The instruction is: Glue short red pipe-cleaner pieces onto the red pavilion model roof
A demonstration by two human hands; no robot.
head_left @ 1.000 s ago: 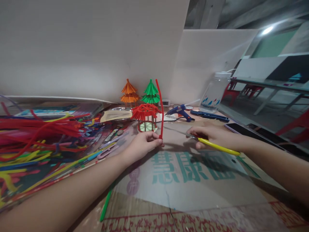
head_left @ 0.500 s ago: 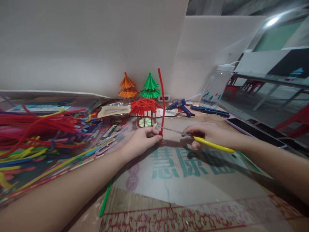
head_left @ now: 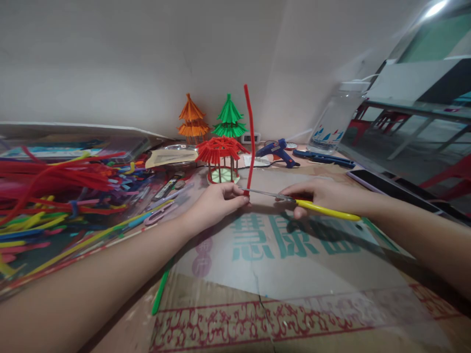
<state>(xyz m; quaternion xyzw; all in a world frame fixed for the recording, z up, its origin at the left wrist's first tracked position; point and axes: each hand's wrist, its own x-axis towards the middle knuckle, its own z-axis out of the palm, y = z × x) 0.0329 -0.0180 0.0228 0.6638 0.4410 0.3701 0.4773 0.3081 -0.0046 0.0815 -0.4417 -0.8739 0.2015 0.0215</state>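
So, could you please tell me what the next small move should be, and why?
Perhaps ease the yellow-handled scissors in the right hand closed: their blades seem to cross the red pipe cleaner near its lower end, close to where the left hand pinches it upright.

A red fuzzy stick [head_left: 250, 132] is held nearly upright by its lower end in the left hand [head_left: 217, 203]. Yellow-handled scissors [head_left: 327, 210] are held in the right hand [head_left: 320, 192], their blades pointed left and brought to the stick's lower end; whether it is touched cannot be told. Beyond the left hand, a red-roofed model [head_left: 221, 148] is stood on a round pale base [head_left: 223, 175], backed by 2 tiered models: an orange tower [head_left: 191, 127] and a green tower [head_left: 228, 128]. Many-coloured sticks [head_left: 55, 179] are heaped at left; a blue glue gun [head_left: 275, 149] is laid at right, near a clear bottle [head_left: 327, 135].
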